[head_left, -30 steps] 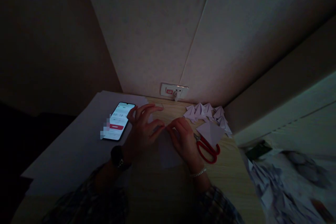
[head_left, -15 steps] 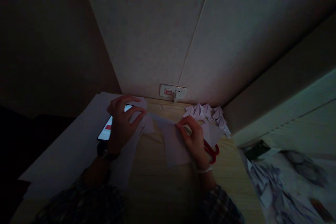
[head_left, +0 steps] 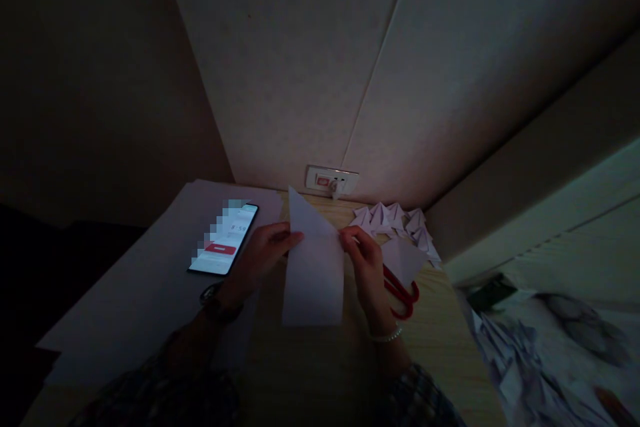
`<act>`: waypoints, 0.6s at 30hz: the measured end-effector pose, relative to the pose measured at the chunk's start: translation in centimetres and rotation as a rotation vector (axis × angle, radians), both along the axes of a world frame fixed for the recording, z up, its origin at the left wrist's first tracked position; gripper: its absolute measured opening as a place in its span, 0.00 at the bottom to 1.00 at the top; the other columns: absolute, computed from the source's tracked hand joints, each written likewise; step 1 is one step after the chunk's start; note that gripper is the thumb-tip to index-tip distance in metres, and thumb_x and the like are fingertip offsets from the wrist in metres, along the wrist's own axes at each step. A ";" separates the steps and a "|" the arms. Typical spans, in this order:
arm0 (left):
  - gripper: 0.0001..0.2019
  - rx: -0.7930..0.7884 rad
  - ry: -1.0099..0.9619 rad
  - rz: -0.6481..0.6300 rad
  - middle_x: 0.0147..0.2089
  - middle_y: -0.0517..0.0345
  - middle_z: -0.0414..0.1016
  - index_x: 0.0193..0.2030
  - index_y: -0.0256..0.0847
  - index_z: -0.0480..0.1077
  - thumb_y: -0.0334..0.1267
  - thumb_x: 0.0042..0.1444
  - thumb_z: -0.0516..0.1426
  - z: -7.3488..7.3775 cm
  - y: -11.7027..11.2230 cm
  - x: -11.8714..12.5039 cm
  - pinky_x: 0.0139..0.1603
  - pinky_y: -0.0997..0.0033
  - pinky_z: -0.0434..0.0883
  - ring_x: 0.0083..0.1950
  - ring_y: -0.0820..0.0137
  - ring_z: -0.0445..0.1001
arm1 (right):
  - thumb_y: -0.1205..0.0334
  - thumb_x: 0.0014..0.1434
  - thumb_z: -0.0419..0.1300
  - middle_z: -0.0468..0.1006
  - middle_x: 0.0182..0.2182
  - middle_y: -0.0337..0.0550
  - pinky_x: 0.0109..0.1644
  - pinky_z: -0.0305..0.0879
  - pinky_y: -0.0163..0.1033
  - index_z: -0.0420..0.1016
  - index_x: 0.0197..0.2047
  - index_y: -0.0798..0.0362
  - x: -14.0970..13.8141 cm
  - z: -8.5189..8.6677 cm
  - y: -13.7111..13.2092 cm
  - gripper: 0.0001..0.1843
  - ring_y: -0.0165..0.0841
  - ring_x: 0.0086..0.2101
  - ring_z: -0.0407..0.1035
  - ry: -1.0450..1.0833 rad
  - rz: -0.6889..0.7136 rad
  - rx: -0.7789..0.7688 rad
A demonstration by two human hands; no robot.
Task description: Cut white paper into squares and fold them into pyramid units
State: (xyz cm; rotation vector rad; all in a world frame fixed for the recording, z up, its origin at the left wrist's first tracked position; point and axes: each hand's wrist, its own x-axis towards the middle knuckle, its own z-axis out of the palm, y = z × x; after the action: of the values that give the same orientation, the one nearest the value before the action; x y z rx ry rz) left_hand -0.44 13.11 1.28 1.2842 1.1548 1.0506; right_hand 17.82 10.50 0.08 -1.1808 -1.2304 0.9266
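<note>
A white sheet of paper (head_left: 315, 280) with a slanted top edge is held up between my hands over the table. My left hand (head_left: 267, 250) pinches its left edge, thumb on the near face. On the opposite edge, the fingers of my right hand (head_left: 364, 260) are closed at the upper right corner. Red-handled scissors (head_left: 403, 297) lie beside my right wrist, their blades hidden. Behind that hand is a flat white piece of paper (head_left: 406, 259). Left of my left hand, a lit phone (head_left: 225, 240) rests on a stack of white paper (head_left: 130, 293).
Folded paper pieces (head_left: 380, 217) stand in a row at the table's back right. A wall socket (head_left: 332, 180) with a plug sits just behind the wooden table (head_left: 280, 373). More folded papers (head_left: 525, 360) lie lower down at the right, beyond the table edge.
My left hand has come down and right, away from the phone, and now grips the paper's left edge. The paper has turned more upright. My right hand stays on it.
</note>
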 end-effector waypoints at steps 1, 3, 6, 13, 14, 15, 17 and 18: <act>0.10 -0.013 -0.011 0.018 0.24 0.61 0.76 0.25 0.38 0.74 0.43 0.46 0.62 0.0 0.1 -0.1 0.27 0.74 0.67 0.27 0.68 0.73 | 0.55 0.58 0.58 0.71 0.25 0.35 0.33 0.61 0.35 0.74 0.30 0.50 0.1 0.1 0.0 0.09 0.31 0.29 0.65 0.003 0.004 0.003; 0.10 -0.032 -0.034 0.045 0.26 0.60 0.77 0.27 0.39 0.75 0.44 0.46 0.62 0.0 0.2 -0.3 0.28 0.73 0.68 0.29 0.67 0.74 | 0.55 0.59 0.56 0.72 0.26 0.36 0.36 0.63 0.36 0.76 0.35 0.49 0.2 0.3 0.0 0.10 0.32 0.29 0.66 0.010 0.018 -0.006; 0.10 -0.045 -0.062 0.064 0.24 0.61 0.77 0.25 0.39 0.75 0.44 0.44 0.64 0.1 0.2 -0.3 0.29 0.73 0.68 0.29 0.67 0.74 | 0.56 0.57 0.58 0.75 0.30 0.38 0.37 0.65 0.37 0.77 0.37 0.48 0.3 0.3 0.0 0.09 0.34 0.32 0.68 0.022 0.059 -0.039; 0.12 -0.034 -0.154 0.127 0.25 0.61 0.77 0.26 0.38 0.75 0.45 0.44 0.65 0.2 0.1 -0.5 0.30 0.73 0.70 0.28 0.69 0.74 | 0.57 0.55 0.60 0.77 0.29 0.38 0.34 0.64 0.36 0.77 0.38 0.48 0.2 0.1 0.1 0.08 0.35 0.32 0.69 0.043 0.122 -0.098; 0.12 -0.027 -0.168 0.146 0.26 0.61 0.77 0.26 0.38 0.74 0.45 0.46 0.64 0.2 0.1 -0.6 0.30 0.73 0.70 0.28 0.69 0.74 | 0.57 0.57 0.59 0.75 0.27 0.37 0.33 0.63 0.36 0.77 0.41 0.48 0.3 0.1 0.1 0.10 0.34 0.30 0.68 0.051 0.133 -0.099; 0.12 -0.019 -0.183 0.165 0.27 0.61 0.78 0.27 0.38 0.73 0.46 0.47 0.63 0.1 0.1 -0.7 0.31 0.73 0.71 0.29 0.69 0.75 | 0.58 0.58 0.58 0.73 0.24 0.35 0.31 0.62 0.35 0.76 0.44 0.47 0.3 0.2 0.0 0.12 0.33 0.28 0.67 0.066 0.144 -0.097; 0.12 -0.008 -0.209 0.196 0.29 0.61 0.79 0.28 0.38 0.72 0.46 0.50 0.62 -0.2 0.2 -0.9 0.33 0.72 0.72 0.30 0.68 0.76 | 0.58 0.59 0.57 0.69 0.21 0.32 0.29 0.59 0.34 0.73 0.49 0.47 0.4 0.4 -0.2 0.14 0.31 0.25 0.64 0.103 0.144 -0.084; 0.12 -0.003 -0.219 0.210 0.30 0.60 0.79 0.28 0.38 0.72 0.46 0.50 0.62 -0.2 0.2 -1.0 0.33 0.71 0.72 0.31 0.67 0.76 | 0.58 0.59 0.57 0.69 0.22 0.32 0.29 0.59 0.34 0.72 0.50 0.47 0.4 0.4 -0.3 0.15 0.31 0.25 0.63 0.110 0.127 -0.073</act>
State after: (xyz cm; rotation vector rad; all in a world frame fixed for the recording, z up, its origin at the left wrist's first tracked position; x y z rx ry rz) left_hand -1.43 13.32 1.03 1.0312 1.1384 1.3093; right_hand 18.23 10.18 0.50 -1.1034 -1.2014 1.1250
